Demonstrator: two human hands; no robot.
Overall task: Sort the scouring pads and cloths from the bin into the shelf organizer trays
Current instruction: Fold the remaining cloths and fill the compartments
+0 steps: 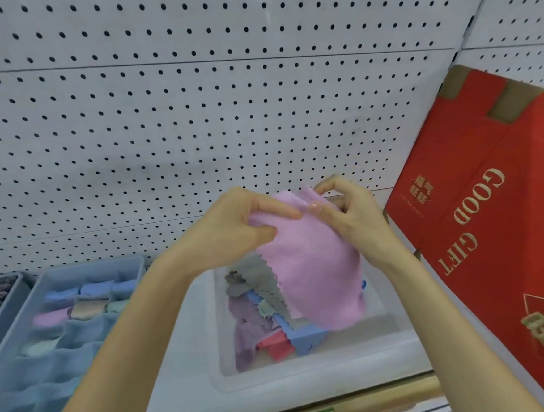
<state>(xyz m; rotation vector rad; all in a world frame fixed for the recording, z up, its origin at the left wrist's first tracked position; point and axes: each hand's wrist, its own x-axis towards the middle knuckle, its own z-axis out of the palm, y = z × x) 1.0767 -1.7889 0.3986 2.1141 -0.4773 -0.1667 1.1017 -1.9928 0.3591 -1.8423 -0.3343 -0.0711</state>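
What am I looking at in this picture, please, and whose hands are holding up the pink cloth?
There is no machine here: a person wears one camera on the head, looking forward and down, so you see their own two bare arms. The left hand and right hand both pinch the upper edge of a pink cloth, held spread above a clear plastic bin that holds a jumble of coloured cloths. Left of the bin stands a blue divided organizer tray with folded cloths in some compartments. A second tray at the far left holds something dark grey, too blurred to name. A red gift box stands at the right, before a white pegboard wall.
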